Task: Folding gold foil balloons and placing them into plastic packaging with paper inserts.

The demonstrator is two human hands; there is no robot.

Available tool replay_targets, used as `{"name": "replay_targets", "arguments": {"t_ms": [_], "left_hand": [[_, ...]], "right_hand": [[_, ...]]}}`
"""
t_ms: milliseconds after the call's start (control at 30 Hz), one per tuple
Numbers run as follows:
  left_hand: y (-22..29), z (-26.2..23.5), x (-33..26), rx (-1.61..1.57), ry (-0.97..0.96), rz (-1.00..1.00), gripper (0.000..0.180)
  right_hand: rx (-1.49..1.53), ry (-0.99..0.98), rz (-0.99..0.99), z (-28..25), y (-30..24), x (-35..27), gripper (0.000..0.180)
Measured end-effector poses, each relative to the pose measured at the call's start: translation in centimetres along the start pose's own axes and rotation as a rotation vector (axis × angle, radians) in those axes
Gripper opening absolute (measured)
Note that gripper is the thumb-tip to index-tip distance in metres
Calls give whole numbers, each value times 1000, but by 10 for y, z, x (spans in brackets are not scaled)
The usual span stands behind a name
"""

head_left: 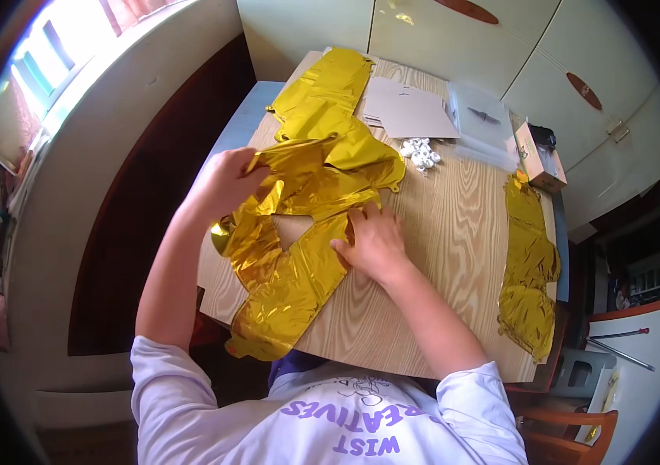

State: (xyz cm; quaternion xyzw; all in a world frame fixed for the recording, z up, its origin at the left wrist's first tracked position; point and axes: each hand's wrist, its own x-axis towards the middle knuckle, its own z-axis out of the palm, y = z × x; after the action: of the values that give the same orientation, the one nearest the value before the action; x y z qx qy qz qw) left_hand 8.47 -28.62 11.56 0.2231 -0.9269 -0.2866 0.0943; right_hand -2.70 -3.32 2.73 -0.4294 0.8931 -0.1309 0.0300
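Observation:
A flat, uninflated gold foil balloon (291,291) lies creased across the left part of the table, its near end hanging over the front edge. My left hand (225,182) is closed on a fold of this foil and holds it raised above the table. Lower and to the right, my right hand (374,240) grips the balloon's right edge, thumb on the near side and fingers beyond. More gold foil (322,85) stretches to the table's far left corner; whether it is a separate balloon I cannot tell.
Another flat gold foil balloon (530,271) lies along the table's right edge. Farther back are grey card sheets (411,108), small white pieces (421,155), clear plastic bags (485,128) and a small open box (541,159). A wooden chair (578,434) stands at the lower right.

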Motion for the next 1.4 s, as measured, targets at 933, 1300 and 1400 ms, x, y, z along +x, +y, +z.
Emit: {"name": "replay_targets", "arguments": {"t_ms": [933,1300,1400], "left_hand": [[104,-120,-165,-435,354,250,24],[177,-31,-99,-961,-581,377,56],[155,-6,-84,-523,-751,219,58]], "right_hand": [[761,173,-263,-45,28,29,82],[1812,218,-99,-177,86,-81,33],[1699,211,-17,-208,109,-81,18]]}}
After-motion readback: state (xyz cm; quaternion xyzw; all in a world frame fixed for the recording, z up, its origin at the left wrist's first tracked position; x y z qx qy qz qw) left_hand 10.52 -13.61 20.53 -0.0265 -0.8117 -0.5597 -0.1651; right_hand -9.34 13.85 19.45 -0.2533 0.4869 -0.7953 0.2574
